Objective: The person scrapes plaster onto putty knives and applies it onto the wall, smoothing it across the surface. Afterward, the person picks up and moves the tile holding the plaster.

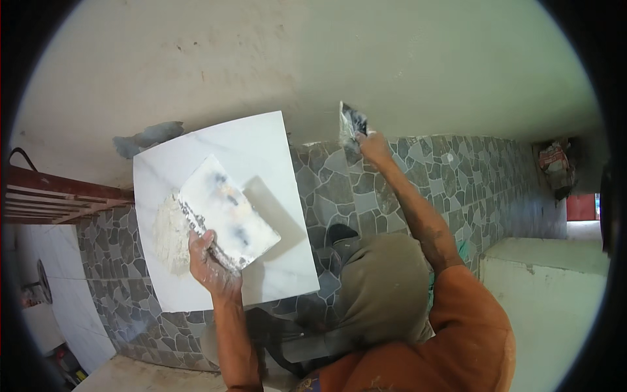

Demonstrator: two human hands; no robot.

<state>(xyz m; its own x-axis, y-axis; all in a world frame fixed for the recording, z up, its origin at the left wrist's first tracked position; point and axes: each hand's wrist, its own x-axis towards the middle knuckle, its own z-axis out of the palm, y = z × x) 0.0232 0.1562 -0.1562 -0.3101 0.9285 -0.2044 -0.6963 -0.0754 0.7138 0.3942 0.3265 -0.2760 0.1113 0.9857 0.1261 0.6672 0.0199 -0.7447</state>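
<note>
Your left hand (210, 261) grips the plastering trowel (228, 212), flat against the white tile (261, 150) beside the mortar heap (168, 236). Your right hand (372, 145) pinches a small trowel (350, 123) at the stone-pattern wall (457, 176); steady the tile, probably scoop sparingly.

From my remote feed, I see a white square tile (225, 209) with faint grey veining, a pale cream patch of mortar (168, 236) on its left side. Over it lies a trowel (228, 212), its flat blade whitish and smeared with grey and yellowish blotches. My left hand (209, 264) is dusted pale with mortar. My right hand (373, 145) shows against a grey, dark-streaked small trowel (351, 123). The lower wall (418, 176) carries grey tiles in an irregular stone-mosaic pattern with lighter joints; the plaster (326, 59) above is off-white, stained brownish. The sleeve (470, 326) is orange. A reddish-brown wooden rack (52, 196) stands at left.
</note>
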